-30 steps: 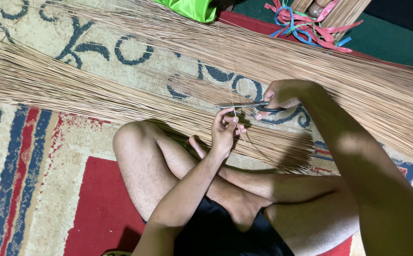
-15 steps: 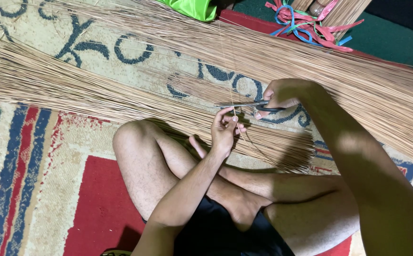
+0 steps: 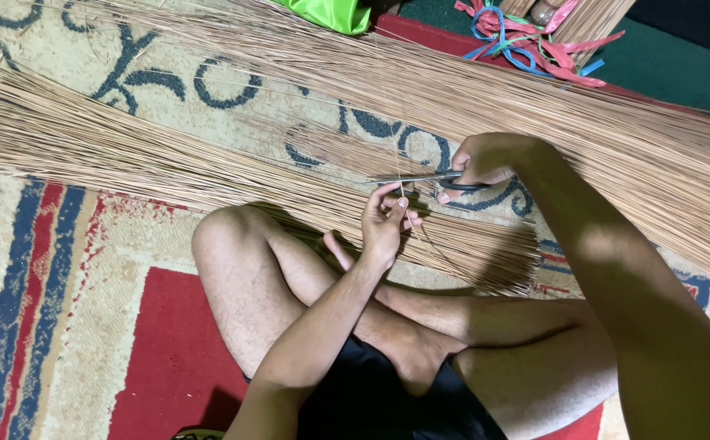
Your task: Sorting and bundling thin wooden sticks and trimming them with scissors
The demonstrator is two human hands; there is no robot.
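I sit cross-legged on a patterned carpet (image 3: pixel 61 310). My right hand (image 3: pixel 485 159) grips black-handled scissors (image 3: pixel 424 179), blades pointing left, just above my left hand. My left hand (image 3: pixel 383 224) pinches a single thin brown stick (image 3: pixel 401 189) upright between thumb and fingers, right at the scissor blades. Long bundles of thin brown sticks (image 3: pixel 127 151) lie across the carpet in front of my knees, and a second broad bundle (image 3: pixel 583 122) stretches toward the right edge.
A bright green cloth (image 3: pixel 326 12) lies at the top edge. Tangled red, pink and blue ribbons (image 3: pixel 534 41) sit at the top right beside another stick bundle, on a dark green surface (image 3: pixel 665 69). My bare knee (image 3: pixel 224 244) is left of my hands.
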